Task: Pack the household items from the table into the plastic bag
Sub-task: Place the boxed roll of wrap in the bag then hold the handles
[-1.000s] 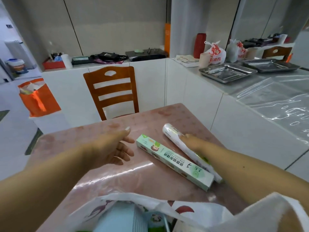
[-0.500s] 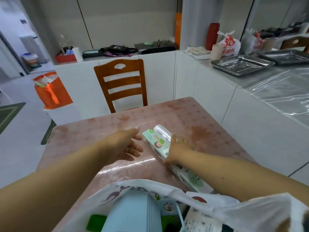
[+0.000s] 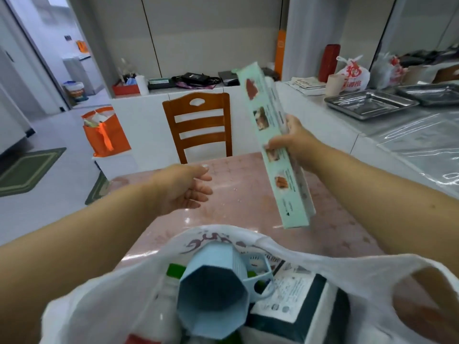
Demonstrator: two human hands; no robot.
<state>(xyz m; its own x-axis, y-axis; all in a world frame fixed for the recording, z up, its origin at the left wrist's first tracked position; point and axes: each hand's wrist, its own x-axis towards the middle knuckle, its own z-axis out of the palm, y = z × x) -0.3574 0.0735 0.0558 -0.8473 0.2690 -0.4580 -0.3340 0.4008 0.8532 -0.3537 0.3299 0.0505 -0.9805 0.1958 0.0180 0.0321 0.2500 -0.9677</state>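
My right hand (image 3: 290,137) grips a long pale green box (image 3: 285,192) together with a clear-wrapped roll (image 3: 303,184) lying behind it; both are lifted off the pink table (image 3: 248,194) and tilted steeply, lower end toward the bag. My left hand (image 3: 183,187) hovers over the table with relaxed fingers, holding nothing. The white plastic bag (image 3: 347,271) gapes open at the near table edge. Inside it lie a light blue octagonal cup (image 3: 211,291), a bottle with a green cap (image 3: 169,284) and a dark box with a printed label (image 3: 298,306).
A wooden chair (image 3: 198,125) stands at the table's far side. To the right runs a white counter with steel trays (image 3: 370,105) and a knotted bag (image 3: 352,75). An orange bag (image 3: 104,135) sits on a low stand at left.
My right hand gathered the green box and the roll and lifted them off the table, swinging them upright above the bag. My left hand stayed hovering, open.
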